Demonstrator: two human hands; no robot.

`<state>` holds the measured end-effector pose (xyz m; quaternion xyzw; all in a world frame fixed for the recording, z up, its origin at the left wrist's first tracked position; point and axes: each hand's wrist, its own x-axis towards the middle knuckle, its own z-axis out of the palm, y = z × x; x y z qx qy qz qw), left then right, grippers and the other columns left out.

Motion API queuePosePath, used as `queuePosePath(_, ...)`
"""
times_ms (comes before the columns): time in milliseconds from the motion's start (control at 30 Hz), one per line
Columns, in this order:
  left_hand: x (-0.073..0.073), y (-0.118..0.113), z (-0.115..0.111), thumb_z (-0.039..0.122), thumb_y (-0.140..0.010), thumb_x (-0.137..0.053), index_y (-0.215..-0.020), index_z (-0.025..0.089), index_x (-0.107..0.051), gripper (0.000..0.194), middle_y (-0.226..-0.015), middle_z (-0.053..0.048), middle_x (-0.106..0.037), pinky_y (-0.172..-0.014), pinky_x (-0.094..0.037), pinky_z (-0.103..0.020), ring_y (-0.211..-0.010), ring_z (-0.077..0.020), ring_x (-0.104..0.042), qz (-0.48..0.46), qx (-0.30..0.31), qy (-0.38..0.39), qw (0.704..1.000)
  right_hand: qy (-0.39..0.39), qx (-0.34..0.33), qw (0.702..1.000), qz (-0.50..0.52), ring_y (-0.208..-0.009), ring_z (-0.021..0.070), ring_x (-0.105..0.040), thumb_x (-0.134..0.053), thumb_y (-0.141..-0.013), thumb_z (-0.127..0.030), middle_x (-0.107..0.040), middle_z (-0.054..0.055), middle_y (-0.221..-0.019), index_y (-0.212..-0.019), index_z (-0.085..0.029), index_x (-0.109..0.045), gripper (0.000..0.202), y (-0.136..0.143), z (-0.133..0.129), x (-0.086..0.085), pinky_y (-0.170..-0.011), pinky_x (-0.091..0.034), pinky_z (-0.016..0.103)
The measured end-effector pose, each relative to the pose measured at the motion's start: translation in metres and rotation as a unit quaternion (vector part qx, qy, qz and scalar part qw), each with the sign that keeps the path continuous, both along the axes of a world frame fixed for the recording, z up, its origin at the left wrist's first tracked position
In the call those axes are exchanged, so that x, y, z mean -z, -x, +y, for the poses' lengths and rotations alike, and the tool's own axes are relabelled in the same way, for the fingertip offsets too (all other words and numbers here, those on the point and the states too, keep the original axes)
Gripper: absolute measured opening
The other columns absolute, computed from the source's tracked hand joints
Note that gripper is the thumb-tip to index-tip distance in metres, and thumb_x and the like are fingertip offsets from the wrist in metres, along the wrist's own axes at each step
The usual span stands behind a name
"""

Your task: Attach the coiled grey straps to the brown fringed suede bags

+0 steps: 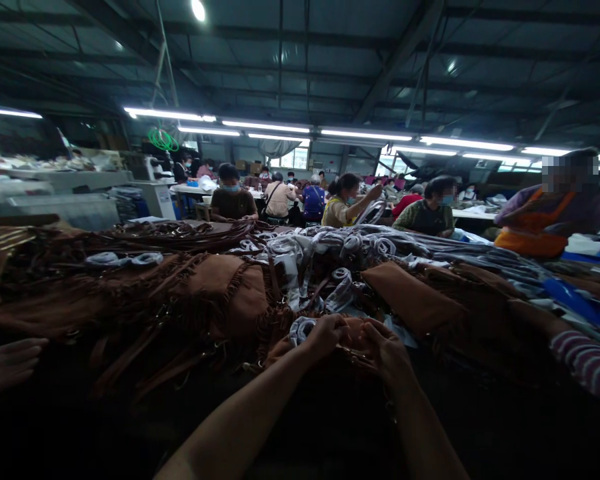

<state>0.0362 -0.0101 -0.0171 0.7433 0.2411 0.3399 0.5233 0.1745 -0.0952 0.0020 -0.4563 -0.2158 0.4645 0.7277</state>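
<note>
Pinches a brown bag point(353, 327) between the fingers of left hand point(325, 335) and right hand point(386, 341), low at centre; cannot tell exactly which part. Beside left hand, a pale coil point(303, 329). Behind, fringed bags point(250, 293) and wrapped straps point(325, 241). At far right, a co-worker's striped sleeve point(587, 365); beyond, people point(231, 200) under tube lights point(365, 135).

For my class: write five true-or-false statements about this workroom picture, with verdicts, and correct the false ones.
1. The left hand and right hand are both at a brown item. True.
2. The person wears gloves. False: both hands are bare.
3. A striped sleeve shows at the right edge. True.
4. A red coil hangs in the left background. False: a green coil hangs there.
5. Someone on the right wears an orange apron. True.
</note>
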Motion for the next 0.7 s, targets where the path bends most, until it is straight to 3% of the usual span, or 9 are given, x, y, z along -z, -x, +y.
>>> queuePosePath(200,-0.001,0.005,-0.004,0.017,-0.072,-0.053,-0.08,0.012,-0.065,0.016,-0.071,-0.002,-0.066,-0.06,-0.042,-0.022,-0.064,-0.0131,-0.058,0.013,0.014,-0.016,1.0,0.008,0.003,0.998,-0.06,-0.046,0.0105,-0.058,-0.088,-0.05,-0.039,-0.067,-0.002,-0.062,-0.09,-0.018,-0.069,0.049,-0.003,-0.001,0.0,-0.036,-0.043,0.017)
queuePosePath(467,-0.001,0.007,-0.004,0.012,-0.069,-0.051,-0.078,0.011,-0.066,0.017,-0.069,-0.001,-0.063,-0.057,-0.04,-0.02,-0.062,-0.011,-0.055,-0.001,0.028,-0.021,0.999,0.018,-0.004,0.994,-0.109,-0.045,0.0111,-0.055,-0.086,-0.049,-0.045,-0.065,-0.001,-0.061,-0.087,-0.016,-0.07,0.05,0.0,-0.009,-0.006,-0.039,-0.043,0.021)
queuePosePath(700,0.01,0.002,0.001,0.014,-0.068,-0.059,-0.077,0.011,-0.064,0.01,-0.073,-0.002,-0.063,-0.06,-0.042,-0.021,-0.065,-0.0112,-0.056,-0.071,0.037,0.044,0.996,0.073,-0.046,0.979,-0.183,-0.049,0.0142,-0.056,-0.083,-0.051,-0.048,-0.067,0.002,-0.063,-0.083,-0.015,-0.073,0.047,0.005,-0.009,0.016,-0.044,-0.041,0.023)
